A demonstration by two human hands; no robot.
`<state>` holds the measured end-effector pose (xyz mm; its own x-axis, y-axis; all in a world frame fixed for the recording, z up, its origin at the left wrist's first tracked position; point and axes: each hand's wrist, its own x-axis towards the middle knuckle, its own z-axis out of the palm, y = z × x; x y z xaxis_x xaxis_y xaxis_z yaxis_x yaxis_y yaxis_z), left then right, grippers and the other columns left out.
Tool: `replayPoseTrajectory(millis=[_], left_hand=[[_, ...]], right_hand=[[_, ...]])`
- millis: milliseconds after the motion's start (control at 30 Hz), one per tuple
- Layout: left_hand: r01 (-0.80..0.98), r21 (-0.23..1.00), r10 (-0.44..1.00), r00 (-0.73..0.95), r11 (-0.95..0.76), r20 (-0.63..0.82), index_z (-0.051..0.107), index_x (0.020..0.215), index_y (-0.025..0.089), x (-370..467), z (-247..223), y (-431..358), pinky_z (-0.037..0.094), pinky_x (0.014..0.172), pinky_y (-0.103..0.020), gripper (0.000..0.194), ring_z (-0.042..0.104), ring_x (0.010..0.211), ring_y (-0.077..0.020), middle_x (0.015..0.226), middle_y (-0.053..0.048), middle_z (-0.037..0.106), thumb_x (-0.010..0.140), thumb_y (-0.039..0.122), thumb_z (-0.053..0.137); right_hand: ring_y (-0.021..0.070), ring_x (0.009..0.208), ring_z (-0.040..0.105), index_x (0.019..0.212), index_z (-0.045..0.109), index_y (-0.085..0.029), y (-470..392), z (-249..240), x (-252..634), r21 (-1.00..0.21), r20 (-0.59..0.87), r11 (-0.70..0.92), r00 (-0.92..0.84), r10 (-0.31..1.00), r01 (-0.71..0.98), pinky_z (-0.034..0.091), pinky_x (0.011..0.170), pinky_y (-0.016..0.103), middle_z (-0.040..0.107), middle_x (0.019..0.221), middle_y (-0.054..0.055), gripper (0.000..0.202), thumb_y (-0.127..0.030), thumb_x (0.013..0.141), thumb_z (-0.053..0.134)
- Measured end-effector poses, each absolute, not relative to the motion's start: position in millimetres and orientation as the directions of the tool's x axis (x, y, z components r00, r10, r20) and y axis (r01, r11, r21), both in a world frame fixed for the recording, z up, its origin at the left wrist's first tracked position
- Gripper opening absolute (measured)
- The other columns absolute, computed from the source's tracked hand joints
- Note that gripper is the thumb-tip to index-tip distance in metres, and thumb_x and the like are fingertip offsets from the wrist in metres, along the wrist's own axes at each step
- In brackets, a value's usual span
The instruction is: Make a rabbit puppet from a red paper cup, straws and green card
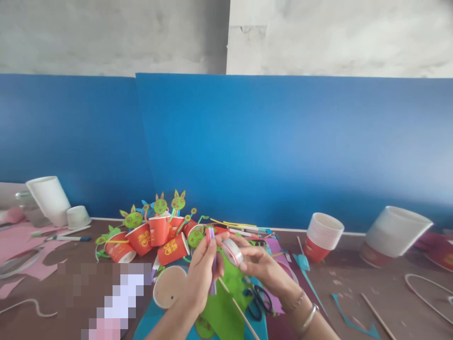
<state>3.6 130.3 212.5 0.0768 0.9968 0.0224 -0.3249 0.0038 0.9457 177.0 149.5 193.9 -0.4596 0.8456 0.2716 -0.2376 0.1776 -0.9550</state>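
In the middle of the table my left hand (202, 271) pinches a narrow purple strip (213, 287) held upright between thumb and fingers. Close beside it, my right hand (264, 264) grips a roll of clear tape (232, 252) by its rim. Whether any tape runs from the roll to the strip, I cannot make out. Beneath both hands lie green paper (226, 311) and a thin wooden stick (242, 314). Black-handled scissors (262, 301) rest below my right wrist. Left of my left hand, a paper cup (170, 286) shows its pale round face.
Several red paper cups (159, 231) with green animal faces (131, 218) crowd the back left. A cup stack (323, 236) stands at right, another (394, 233) beyond it. Pink paper (21, 245) lies far left. A blue partition (265, 151) closes off the back.
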Motion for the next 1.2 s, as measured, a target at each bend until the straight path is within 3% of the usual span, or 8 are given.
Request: replayPoseTrajectory(millis=[100,200,333,500,733,933,1067,1200], left_hand=[[-0.355,0.935,0.985,0.164,0.005,0.056,0.062,0.103,0.016,4.2,204.0,133.6,0.025,0.041,-0.018,0.049,0.036,0.043,-0.0068,0.049,0.004,0.05,0.082,0.06,0.056],[-0.337,0.941,0.987,0.134,-0.034,0.084,0.062,0.101,0.018,2.4,197.4,134.3,0.036,0.05,-0.018,0.044,0.047,0.055,-0.009,0.067,0.0,0.059,0.084,0.057,0.057],[-0.219,0.97,0.985,0.109,-0.109,0.135,0.06,0.108,0.019,0.6,196.6,130.9,0.045,0.063,-0.022,0.043,0.054,0.071,-0.0125,0.094,-0.005,0.062,0.088,0.056,0.051],[-0.121,0.983,0.981,0.117,-0.139,0.153,0.058,0.109,0.019,3.8,200.2,123.0,0.045,0.065,-0.022,0.044,0.052,0.072,-0.0133,0.089,-0.004,0.06,0.09,0.056,0.046],[-0.297,0.953,0.99,0.141,0.061,-0.019,0.061,0.092,0.019,8.0,214.2,120.6,0.035,0.046,-0.017,0.052,0.043,0.054,-0.0091,0.062,0.003,0.05,0.072,0.066,0.063],[-0.438,0.888,0.982,0.176,0.139,-0.066,0.059,0.084,0.019,0.2,226.9,122.5,0.025,0.04,-0.016,0.043,0.038,0.046,-0.0075,0.053,0.005,0.049,0.071,0.06,0.066],[-0.316,0.939,0.974,0.215,0.139,-0.072,0.063,0.089,0.019,-2.9,227.6,123.4,0.023,0.038,-0.018,0.044,0.034,0.04,-0.0081,0.046,0.006,0.046,0.077,0.061,0.059],[0.027,0.988,0.983,0.106,-0.151,0.147,0.064,0.101,0.02,-6.0,219.0,121.9,0.043,0.053,-0.024,0.035,0.056,0.055,-0.0149,0.066,-0.002,0.063,0.088,0.05,0.05]], right_hand=[[0.026,0.134,0.04,0.095,0.076,-0.032,147.7,199.2,177.8,-0.961,0.267,0.195,-0.493,0.828,-0.194,0.026,0.111,0.043,0.052,0.139,0.002,0.021,-0.033,0.074,0.079],[0.0266,0.132,0.042,0.093,0.076,-0.027,143.1,207.3,175.8,-0.979,0.204,0.184,-0.445,0.872,-0.09,0.027,0.111,0.04,0.054,0.136,0.005,0.021,-0.037,0.075,0.077],[0.0245,0.105,0.06,0.092,0.072,-0.022,135.2,214.1,167.7,-0.998,0.067,0.062,-0.389,0.919,-0.024,0.049,0.088,0.036,0.066,0.108,0.006,0.03,-0.049,0.08,0.068],[0.0177,0.077,0.062,0.089,0.065,-0.018,130.2,210.3,156.3,-0.991,0.069,0.105,-0.369,0.927,0.079,0.05,0.063,0.025,0.064,0.08,0.002,0.037,-0.053,0.078,0.068],[0.0143,0.07,0.051,0.077,0.066,-0.017,123.9,218.2,156.5,-0.895,0.266,0.381,-0.407,0.874,0.232,0.043,0.065,0.025,0.056,0.073,0.001,0.036,-0.045,0.093,0.05],[0.014,0.071,0.051,0.098,0.068,-0.022,115.9,231.7,162.9,-0.916,0.215,0.356,-0.52,0.826,0.187,0.044,0.068,0.025,0.059,0.084,0.001,0.031,-0.045,0.095,0.048],[0.0118,0.058,0.04,0.089,0.069,-0.021,114.7,231.7,164.7,-0.926,0.187,0.319,-0.484,0.855,0.204,0.037,0.053,0.024,0.05,0.068,-0.002,0.038,-0.052,0.092,0.048],[0.0116,0.058,0.038,0.078,0.067,-0.018,116.3,225.4,165.1,-0.925,0.145,0.277,-0.432,0.89,0.261,0.033,0.052,0.023,0.048,0.064,-0.002,0.039,-0.052,0.09,0.052]])
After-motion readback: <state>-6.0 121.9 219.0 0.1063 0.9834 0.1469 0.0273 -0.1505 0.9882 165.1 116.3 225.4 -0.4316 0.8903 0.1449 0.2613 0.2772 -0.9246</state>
